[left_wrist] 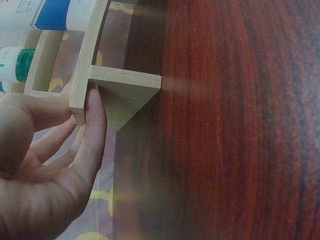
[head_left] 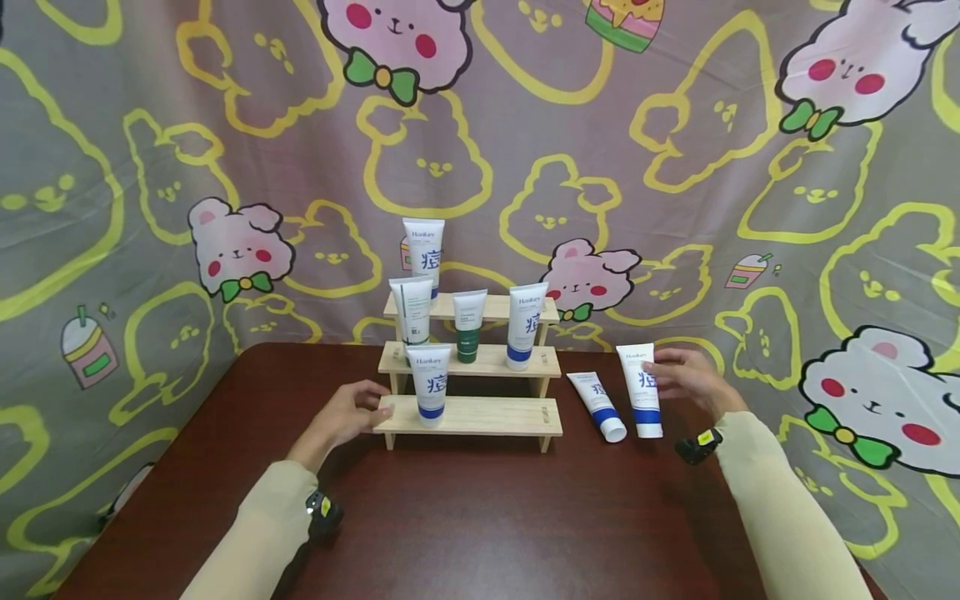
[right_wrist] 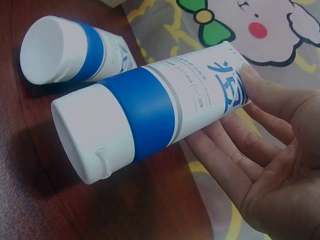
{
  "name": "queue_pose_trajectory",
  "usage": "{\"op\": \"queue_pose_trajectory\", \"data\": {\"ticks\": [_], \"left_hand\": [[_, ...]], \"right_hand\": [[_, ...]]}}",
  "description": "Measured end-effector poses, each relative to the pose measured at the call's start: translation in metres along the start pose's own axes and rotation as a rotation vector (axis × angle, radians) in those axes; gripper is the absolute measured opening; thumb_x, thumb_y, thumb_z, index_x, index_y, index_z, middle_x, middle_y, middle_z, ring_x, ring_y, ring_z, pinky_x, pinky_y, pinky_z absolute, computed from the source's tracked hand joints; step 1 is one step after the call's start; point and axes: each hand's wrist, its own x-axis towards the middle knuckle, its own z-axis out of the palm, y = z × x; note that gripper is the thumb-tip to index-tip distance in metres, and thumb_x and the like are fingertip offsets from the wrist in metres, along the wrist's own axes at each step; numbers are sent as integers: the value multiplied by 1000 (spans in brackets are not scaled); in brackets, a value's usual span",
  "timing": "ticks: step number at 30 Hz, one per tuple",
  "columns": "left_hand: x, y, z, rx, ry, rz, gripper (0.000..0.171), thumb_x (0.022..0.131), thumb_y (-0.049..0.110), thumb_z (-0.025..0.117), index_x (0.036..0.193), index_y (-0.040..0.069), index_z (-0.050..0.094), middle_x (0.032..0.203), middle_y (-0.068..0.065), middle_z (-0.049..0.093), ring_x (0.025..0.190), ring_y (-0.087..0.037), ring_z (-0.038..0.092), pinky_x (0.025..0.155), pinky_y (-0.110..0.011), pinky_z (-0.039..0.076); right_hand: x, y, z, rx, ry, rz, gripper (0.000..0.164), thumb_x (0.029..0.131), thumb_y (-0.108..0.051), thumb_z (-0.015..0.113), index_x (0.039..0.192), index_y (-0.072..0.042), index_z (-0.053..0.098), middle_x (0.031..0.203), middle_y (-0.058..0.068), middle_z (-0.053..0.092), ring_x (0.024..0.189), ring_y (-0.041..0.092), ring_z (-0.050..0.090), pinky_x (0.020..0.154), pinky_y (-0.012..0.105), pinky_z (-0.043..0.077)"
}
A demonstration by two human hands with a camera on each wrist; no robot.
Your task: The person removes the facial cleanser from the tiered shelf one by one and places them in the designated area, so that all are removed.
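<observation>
My left hand (head_left: pixel 351 414) grips the left end of the lowest step of a light wooden three-step rack (head_left: pixel 495 417), thumb on top and fingers beneath, as the left wrist view shows. On the right, my right hand (head_left: pixel 690 377) pinches a white squeeze tube with a blue band (head_left: pixel 642 400) near its upper end. In the right wrist view its white cap (right_wrist: pixel 95 135) points down toward the table. Just left of it, a second blue-banded tube (head_left: pixel 597 406) lies on the table, cap toward me. A blue-banded tube (head_left: pixel 431 383) stands on the lowest step, beside my left hand.
The middle step carries a white-and-green tube (head_left: pixel 411 310), a smaller green-bottomed tube (head_left: pixel 468 327) and a blue-banded tube (head_left: pixel 525 325). Another blue-banded tube (head_left: pixel 424 250) stands on the top step. Behind the dark red-brown table (head_left: pixel 480 517) hangs a patterned cloth (head_left: pixel 300 167).
</observation>
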Motion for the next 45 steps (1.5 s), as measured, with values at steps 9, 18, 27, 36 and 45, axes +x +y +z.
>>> {"op": "queue_pose_trajectory", "data": {"ticks": [9,18,27,36,45], "left_hand": [[0,0,-1,-4,-4,15,41,93,14,76,130,0,62,116,-22,66,89,-22,66,78,-38,63],[-1,0,-1,-1,-5,5,42,93,14,76,131,1,62,117,-21,65,90,-22,66,78,-37,62],[-1,-1,0,5,-3,1,41,94,14,75,131,2,63,118,-21,66,89,-22,66,78,-36,62],[-1,-2,0,5,-4,7,41,94,14,75,131,2,62,119,-21,66,91,-23,67,78,-37,63],[-1,-1,0,-1,0,10,40,94,13,75,130,2,63,118,-21,66,91,-22,66,78,-37,62]], "right_hand": [[5,12,4,-23,34,53,75,98,-37,71,148,10,41,123,21,68,90,16,71,84,43,64],[9,25,5,2,45,60,75,98,-36,71,148,12,40,117,16,70,87,15,71,84,44,64],[7,27,9,-43,37,90,78,98,-42,70,148,11,41,124,23,67,88,16,71,85,41,64],[8,26,16,1,37,112,74,98,-34,71,149,11,40,133,30,61,87,16,72,86,42,64],[12,28,24,38,13,114,70,99,-27,71,148,13,41,125,25,67,86,13,72,87,44,63]]}}
